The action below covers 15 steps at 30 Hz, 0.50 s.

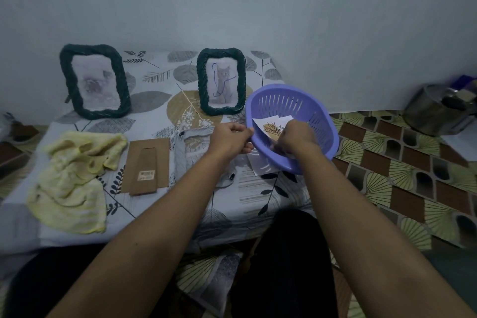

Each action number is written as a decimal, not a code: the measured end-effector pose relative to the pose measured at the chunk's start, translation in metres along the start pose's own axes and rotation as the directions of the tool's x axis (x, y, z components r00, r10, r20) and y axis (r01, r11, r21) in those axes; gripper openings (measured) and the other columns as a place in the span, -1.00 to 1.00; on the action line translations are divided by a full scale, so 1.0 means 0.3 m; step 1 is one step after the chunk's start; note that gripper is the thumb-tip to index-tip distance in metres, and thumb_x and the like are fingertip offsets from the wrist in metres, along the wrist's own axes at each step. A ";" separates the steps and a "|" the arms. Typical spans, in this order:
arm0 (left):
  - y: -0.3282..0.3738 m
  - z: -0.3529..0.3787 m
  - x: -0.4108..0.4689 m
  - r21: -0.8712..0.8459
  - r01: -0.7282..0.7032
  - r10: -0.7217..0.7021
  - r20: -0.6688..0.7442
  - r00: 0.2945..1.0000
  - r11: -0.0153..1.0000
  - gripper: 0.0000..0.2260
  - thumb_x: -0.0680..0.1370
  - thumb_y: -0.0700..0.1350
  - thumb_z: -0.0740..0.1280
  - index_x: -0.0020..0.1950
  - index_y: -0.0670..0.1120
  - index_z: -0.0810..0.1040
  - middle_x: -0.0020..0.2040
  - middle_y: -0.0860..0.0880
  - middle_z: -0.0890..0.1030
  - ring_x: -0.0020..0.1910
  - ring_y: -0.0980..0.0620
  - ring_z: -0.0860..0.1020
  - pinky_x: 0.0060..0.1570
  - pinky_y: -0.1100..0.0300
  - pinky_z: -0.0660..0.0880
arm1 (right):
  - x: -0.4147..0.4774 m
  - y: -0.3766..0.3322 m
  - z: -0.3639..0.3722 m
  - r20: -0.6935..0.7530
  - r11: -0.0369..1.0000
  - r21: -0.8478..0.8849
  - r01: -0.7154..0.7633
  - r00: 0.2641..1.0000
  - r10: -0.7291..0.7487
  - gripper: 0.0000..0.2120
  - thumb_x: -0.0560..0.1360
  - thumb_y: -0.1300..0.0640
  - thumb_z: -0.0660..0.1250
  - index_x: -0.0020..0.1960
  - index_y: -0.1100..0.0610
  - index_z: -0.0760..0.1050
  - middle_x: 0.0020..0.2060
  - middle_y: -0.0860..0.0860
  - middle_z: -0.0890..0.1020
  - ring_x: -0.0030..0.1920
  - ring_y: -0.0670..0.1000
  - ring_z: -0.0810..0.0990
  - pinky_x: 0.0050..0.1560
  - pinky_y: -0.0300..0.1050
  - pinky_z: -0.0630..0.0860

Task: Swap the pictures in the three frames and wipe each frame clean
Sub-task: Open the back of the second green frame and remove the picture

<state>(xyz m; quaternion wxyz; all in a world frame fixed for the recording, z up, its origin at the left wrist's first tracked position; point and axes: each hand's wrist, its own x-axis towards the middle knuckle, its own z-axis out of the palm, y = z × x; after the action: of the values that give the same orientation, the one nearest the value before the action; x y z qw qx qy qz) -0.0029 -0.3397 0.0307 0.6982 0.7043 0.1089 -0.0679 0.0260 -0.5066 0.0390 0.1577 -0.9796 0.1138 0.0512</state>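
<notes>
- Forearms reach forward over a dark lap.
- Yellow cloth (72, 181) lies crumpled on the table (160, 214), with cardboard backing (147, 165) just beside it.
- Left hand (232, 139) grips the purple basket (320, 116) by its rim.
- Right hand (296, 137) is inside the basket, fingers bent onto the plant picture (271, 125); I cannot tell whether it grips.
- Farthest, a blurred-picture frame (94, 81) and a cat frame (221, 81) stand upright.

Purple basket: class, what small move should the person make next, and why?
Probably lift the plant print out of the purple basket: the right hand is down on it, the left hand grips the rim, and a backing board lies loose on the table.
</notes>
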 end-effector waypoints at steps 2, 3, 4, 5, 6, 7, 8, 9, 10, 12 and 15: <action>0.002 -0.003 -0.004 -0.009 -0.001 0.001 0.009 1.000 1.000 -0.89 0.58 -0.20 0.40 0.03 -0.23 0.57 -0.24 -0.17 0.66 -0.41 0.04 0.60 -0.25 0.18 0.65 | 0.005 -0.006 0.000 -0.042 1.000 0.014 0.018 0.999 -0.017 -0.81 0.38 0.12 0.53 -0.14 0.22 0.60 -0.25 0.13 0.61 -0.19 0.17 0.61 -0.26 -0.09 0.46; 0.003 -0.005 -0.008 -0.016 -0.002 0.002 0.013 1.000 1.000 -0.88 0.58 -0.20 0.40 0.04 -0.24 0.57 -0.23 -0.17 0.66 -0.42 0.04 0.61 -0.27 0.19 0.65 | 0.006 -0.011 0.000 -0.070 0.999 0.020 0.034 0.997 -0.033 -0.85 0.40 0.13 0.49 -0.17 0.22 0.60 -0.29 0.13 0.61 -0.22 0.17 0.62 -0.29 -0.09 0.47; 0.005 -0.008 -0.012 -0.025 -0.002 0.002 0.016 1.000 1.000 -0.87 0.58 -0.19 0.40 0.04 -0.25 0.57 -0.22 -0.18 0.66 -0.41 0.03 0.61 -0.28 0.19 0.64 | 0.002 -0.017 -0.002 -0.105 0.998 0.024 0.056 0.993 -0.053 -0.85 0.42 0.13 0.46 -0.20 0.21 0.60 -0.32 0.12 0.60 -0.25 0.18 0.61 -0.32 -0.09 0.47; 0.006 -0.013 -0.015 -0.033 -0.003 0.003 0.015 1.000 0.999 -0.85 0.59 -0.17 0.40 0.05 -0.26 0.58 -0.21 -0.18 0.66 -0.41 0.02 0.62 -0.29 0.19 0.63 | -0.006 -0.026 -0.005 -0.147 0.997 0.020 0.080 0.986 -0.076 -0.83 0.45 0.11 0.43 -0.21 0.21 0.59 -0.33 0.12 0.59 -0.27 0.19 0.61 -0.34 -0.10 0.46; 0.007 -0.020 -0.018 -0.040 -0.004 0.005 0.011 1.000 0.999 -0.83 0.59 -0.16 0.40 0.05 -0.26 0.58 -0.20 -0.17 0.65 -0.40 0.01 0.62 -0.30 0.19 0.63 | -0.019 -0.038 -0.009 -0.198 0.994 0.000 0.106 0.975 -0.104 -0.80 0.49 0.08 0.40 -0.21 0.20 0.57 -0.33 0.11 0.58 -0.28 0.19 0.59 -0.36 -0.11 0.43; 0.006 -0.032 -0.020 -0.046 -0.009 0.009 0.006 1.000 0.999 -0.83 0.58 -0.15 0.40 0.05 -0.26 0.59 -0.20 -0.17 0.64 -0.39 0.00 0.62 -0.30 0.19 0.62 | -0.036 -0.052 -0.012 -0.249 0.990 -0.037 0.134 0.958 -0.139 -0.79 0.52 0.07 0.37 -0.20 0.20 0.55 -0.33 0.11 0.56 -0.29 0.19 0.56 -0.37 -0.11 0.38; 0.004 -0.048 -0.020 -0.050 -0.017 0.017 0.001 1.000 0.999 -0.84 0.59 -0.15 0.40 0.04 -0.25 0.59 -0.21 -0.16 0.63 -0.38 0.01 0.62 -0.31 0.21 0.61 | -0.057 -0.068 -0.014 -0.294 0.983 -0.080 0.164 0.939 -0.181 -0.79 0.54 0.09 0.33 -0.19 0.20 0.51 -0.31 0.10 0.54 -0.30 0.19 0.52 -0.36 -0.09 0.34; 0.000 -0.068 -0.021 -0.051 -0.029 0.029 -0.004 1.000 0.998 -0.87 0.59 -0.16 0.39 0.02 -0.24 0.59 -0.21 -0.15 0.62 -0.37 0.02 0.61 -0.30 0.22 0.60 | -0.082 -0.087 -0.018 -0.333 0.973 -0.118 0.198 0.915 -0.226 -0.80 0.56 0.11 0.30 -0.19 0.19 0.47 -0.31 0.09 0.51 -0.29 0.18 0.48 -0.35 -0.08 0.30; -0.006 -0.092 -0.023 -0.049 -0.044 0.044 -0.010 0.999 0.998 -0.90 0.59 -0.17 0.38 -0.01 -0.22 0.59 -0.21 -0.14 0.62 -0.35 0.03 0.60 -0.29 0.23 0.59 | -0.111 -0.106 -0.020 -0.367 0.962 -0.143 0.233 0.890 -0.270 -0.82 0.56 0.14 0.26 -0.20 0.17 0.43 -0.31 0.08 0.48 -0.29 0.18 0.45 -0.36 -0.08 0.25; -0.024 -0.148 -0.029 -0.045 -0.066 0.065 -0.032 0.997 0.997 -0.92 0.59 -0.18 0.38 -0.01 -0.20 0.60 -0.19 -0.12 0.63 -0.32 0.04 0.60 -0.23 0.23 0.59 | -0.164 -0.145 -0.021 -0.422 0.938 -0.166 0.305 0.838 -0.347 -0.86 0.55 0.15 0.23 -0.17 0.15 0.42 -0.29 0.06 0.46 -0.29 0.17 0.43 -0.34 -0.08 0.20; -0.059 -0.236 -0.036 -0.050 -0.069 0.065 -0.072 0.995 0.996 -0.94 0.59 -0.19 0.38 0.02 -0.16 0.61 -0.16 -0.11 0.65 -0.26 0.03 0.60 -0.13 0.15 0.59 | -0.228 -0.206 0.005 -0.507 0.882 -0.154 0.446 0.731 -0.457 -0.92 0.48 0.16 0.32 -0.15 0.17 0.50 -0.29 0.06 0.58 -0.33 0.20 0.51 -0.32 -0.09 0.23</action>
<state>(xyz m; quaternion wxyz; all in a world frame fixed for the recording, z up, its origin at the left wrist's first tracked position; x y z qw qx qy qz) -0.0217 -0.2696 0.0175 0.7142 0.6908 0.1115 -0.0168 -0.0258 -0.4348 0.0652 0.1173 -0.9546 -0.0891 -0.2591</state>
